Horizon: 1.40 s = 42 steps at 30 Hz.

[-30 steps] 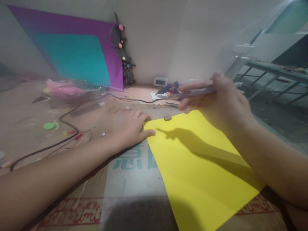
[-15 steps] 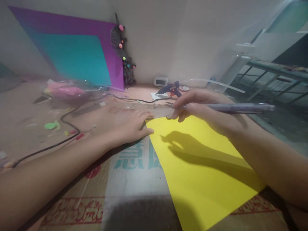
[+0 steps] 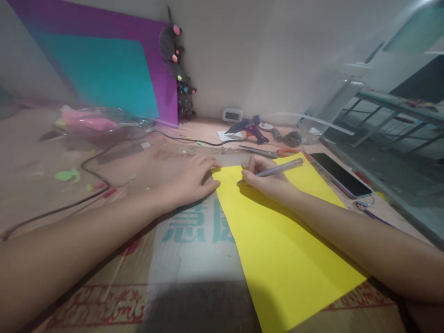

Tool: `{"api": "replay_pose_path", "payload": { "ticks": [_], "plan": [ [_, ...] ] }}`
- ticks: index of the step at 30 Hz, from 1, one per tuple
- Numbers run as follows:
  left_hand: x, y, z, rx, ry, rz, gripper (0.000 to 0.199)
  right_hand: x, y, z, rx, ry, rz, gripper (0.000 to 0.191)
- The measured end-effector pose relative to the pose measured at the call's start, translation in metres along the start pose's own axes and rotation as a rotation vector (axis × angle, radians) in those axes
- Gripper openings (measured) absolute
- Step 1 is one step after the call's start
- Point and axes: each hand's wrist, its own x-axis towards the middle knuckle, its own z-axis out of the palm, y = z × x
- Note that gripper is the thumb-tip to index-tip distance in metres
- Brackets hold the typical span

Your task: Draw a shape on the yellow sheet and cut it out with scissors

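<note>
A sheet of yellow paper [image 3: 287, 259] lies on a printed cardboard surface [image 3: 194, 263]. My right hand [image 3: 262, 178] grips a pen [image 3: 280, 168], its tip at the paper near the far left corner. The pen slants up to the right, and the hand rests low over the sheet. My left hand [image 3: 196, 180] lies spread at the paper's far left corner, thumb and fingertips at its edge, with nothing held. Whether the pen tip has left any mark cannot be made out.
Behind the paper are scissors [image 3: 260, 151], a blue glue gun [image 3: 248, 127], a small digital clock [image 3: 232, 114] and grey yarn [image 3: 290, 138]. A phone [image 3: 340, 173] lies on the right. Purple card [image 3: 168, 74] leans at the back left. A black cord [image 3: 92, 169] crosses the left side.
My right hand has come down from above the paper onto it, bringing the pen tip to the sheet. Scissors and phone now show. My left hand stays at the corner.
</note>
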Motion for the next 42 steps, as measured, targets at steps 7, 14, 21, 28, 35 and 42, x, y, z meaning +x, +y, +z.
{"api": "replay_pose_path", "payload": {
  "ticks": [7, 14, 21, 28, 35, 42],
  "plan": [
    [0.0001, -0.0004, 0.0003, 0.025, -0.017, 0.002, 0.038, -0.0012, -0.0057, 0.0028, -0.059, -0.016, 0.044, 0.026],
    [-0.0005, -0.0004, -0.0006, 0.031, -0.021, -0.001, 0.036, -0.0004, -0.0041, 0.0035, -0.066, -0.018, 0.012, 0.027],
    [-0.0007, 0.0004, -0.001, 0.034, -0.029, -0.005, 0.038, -0.003, -0.0078, 0.0027, -0.072, -0.036, 0.036, 0.027],
    [-0.0001, 0.0001, -0.001, 0.037, -0.033, -0.005, 0.038, -0.0015, -0.0069, 0.003, -0.102, -0.025, 0.008, 0.027],
    [-0.0003, 0.0014, -0.0012, 0.039, -0.037, -0.011, 0.039, -0.0043, -0.0072, 0.0024, -0.14, -0.034, -0.034, 0.026],
    [-0.0005, 0.0011, -0.0013, 0.046, -0.035, -0.008, 0.039, -0.0018, -0.0018, 0.0044, -0.129, -0.01, -0.04, 0.025]
  ]
}}
